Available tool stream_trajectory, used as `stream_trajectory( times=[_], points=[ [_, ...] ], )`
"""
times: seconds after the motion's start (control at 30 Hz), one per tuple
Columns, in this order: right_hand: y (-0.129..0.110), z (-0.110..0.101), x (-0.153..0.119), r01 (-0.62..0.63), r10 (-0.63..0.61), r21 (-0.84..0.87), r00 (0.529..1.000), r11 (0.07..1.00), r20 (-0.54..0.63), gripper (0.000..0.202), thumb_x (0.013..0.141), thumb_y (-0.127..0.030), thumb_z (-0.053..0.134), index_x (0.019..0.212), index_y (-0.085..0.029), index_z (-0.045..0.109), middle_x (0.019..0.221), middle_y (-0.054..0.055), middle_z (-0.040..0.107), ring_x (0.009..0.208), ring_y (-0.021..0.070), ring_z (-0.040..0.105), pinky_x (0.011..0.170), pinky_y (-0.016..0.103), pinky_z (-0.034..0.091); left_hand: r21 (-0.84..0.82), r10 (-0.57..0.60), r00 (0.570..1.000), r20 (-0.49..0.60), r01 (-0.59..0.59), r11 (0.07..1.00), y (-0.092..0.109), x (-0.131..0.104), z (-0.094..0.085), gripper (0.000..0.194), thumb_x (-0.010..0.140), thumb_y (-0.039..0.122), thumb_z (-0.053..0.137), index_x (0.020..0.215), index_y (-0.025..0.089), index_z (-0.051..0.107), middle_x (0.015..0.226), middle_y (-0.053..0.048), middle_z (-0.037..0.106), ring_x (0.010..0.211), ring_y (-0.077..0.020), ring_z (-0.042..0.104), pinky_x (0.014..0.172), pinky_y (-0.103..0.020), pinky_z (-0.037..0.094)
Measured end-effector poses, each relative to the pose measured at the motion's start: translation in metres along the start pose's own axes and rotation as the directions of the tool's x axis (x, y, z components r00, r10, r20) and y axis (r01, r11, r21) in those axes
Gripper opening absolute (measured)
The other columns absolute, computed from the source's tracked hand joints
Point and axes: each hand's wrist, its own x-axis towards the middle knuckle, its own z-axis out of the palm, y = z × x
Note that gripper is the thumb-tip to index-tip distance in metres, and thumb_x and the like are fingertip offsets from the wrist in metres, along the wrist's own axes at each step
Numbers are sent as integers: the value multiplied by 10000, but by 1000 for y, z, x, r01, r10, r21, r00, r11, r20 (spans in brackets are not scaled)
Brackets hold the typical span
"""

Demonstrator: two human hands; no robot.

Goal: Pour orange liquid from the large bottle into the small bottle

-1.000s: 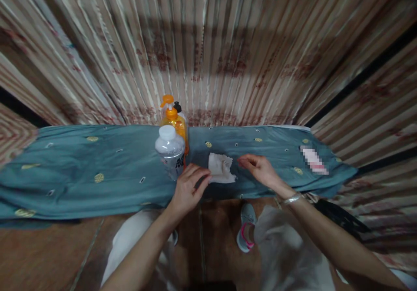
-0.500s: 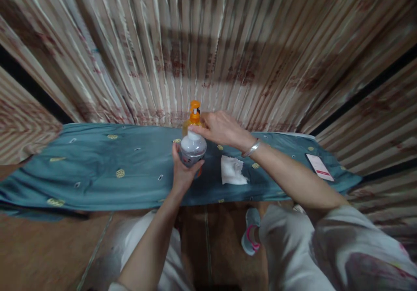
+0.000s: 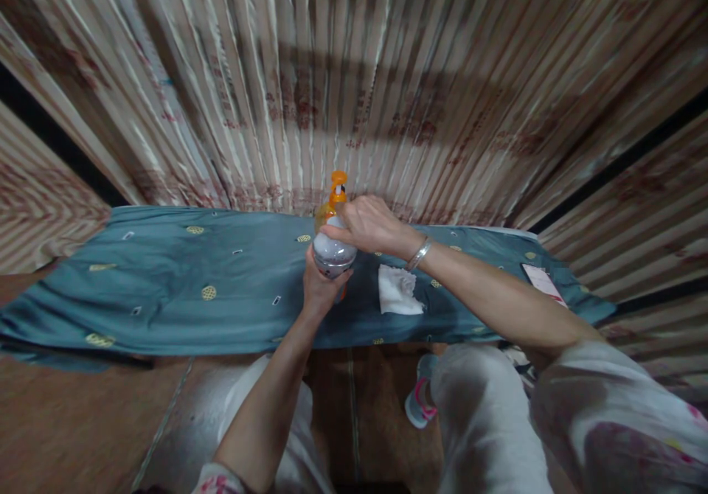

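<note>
The left hand (image 3: 322,285) is wrapped around the clear bottle (image 3: 333,253), and the right hand (image 3: 368,225) grips its white cap (image 3: 335,223), at the middle of the teal patterned cloth (image 3: 171,280). Just beyond is an orange pump bottle (image 3: 338,182); to the right lie a white cloth piece (image 3: 399,290) and, farther right, a phone (image 3: 543,283). Pleated curtains (image 3: 310,88) rise behind; brown tiled floor (image 3: 99,420) shows nearer.
</note>
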Motion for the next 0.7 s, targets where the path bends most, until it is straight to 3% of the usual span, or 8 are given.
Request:
stream_trajectory(
  times=[0.2,0.47,0.6,0.7],
  points=[
    [5,2,1,46,-46,13,999,999,30,542,1050,-492,381,1061,-58,706,1006,208,768,927,275,699,725,324,399,-3,7,1000,-5,-7,1000,1,-1,0,854,536,276,889,1279,219,471,1075,-50,704,926,-252,701,806,-375,554],
    [10,-12,-8,247,-243,-48,967,968,83,409,1050,-398,447,1230,-68,608,1098,182,743,954,252,676,766,318,395,14,16,1000,-1,-16,1000,1,-2,-1,802,554,289,877,1253,217,491,1164,-89,684,1059,-282,680,903,-414,536],
    [9,-16,-3,213,-205,-105,975,971,83,546,1055,-516,395,1067,-53,683,1024,222,748,984,288,683,790,340,415,24,11,1000,3,-11,1000,3,-4,-2,829,553,262,882,1282,222,488,1212,-101,679,1108,-288,670,941,-425,528],
    [12,-18,6,245,-231,-96,963,965,139,528,1047,-508,432,1052,-54,702,1010,220,755,997,302,693,791,346,429,28,3,1000,8,-4,1000,5,-5,-3,859,555,261,882,1311,214,478,1228,-107,682,1102,-287,676,934,-424,535]
  ],
)
